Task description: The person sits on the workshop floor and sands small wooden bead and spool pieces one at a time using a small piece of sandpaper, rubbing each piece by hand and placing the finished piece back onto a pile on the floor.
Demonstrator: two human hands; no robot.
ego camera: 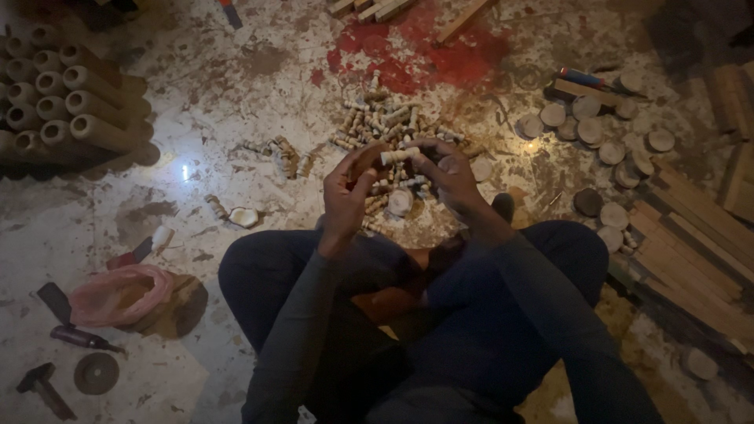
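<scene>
I sit cross-legged on a stained floor. My left hand [348, 188] and my right hand [445, 174] are raised together in front of me, both gripping a small pale turned wooden peg [398, 155] held sideways between them. My left hand also cups a round wooden disc [366, 162] against the peg's end. Just beyond my hands lies a heap of several similar small wooden pegs [385, 122]. A round wooden disc [400, 202] lies on the floor below my hands.
Several round wooden discs [605, 137] are scattered at the right, beside stacked wooden slats [691, 243]. Pale cylinders [67, 106] are piled at the far left. A pink plastic bag [118, 294], a hammer [43, 386] and a dark disc [96, 372] lie at lower left.
</scene>
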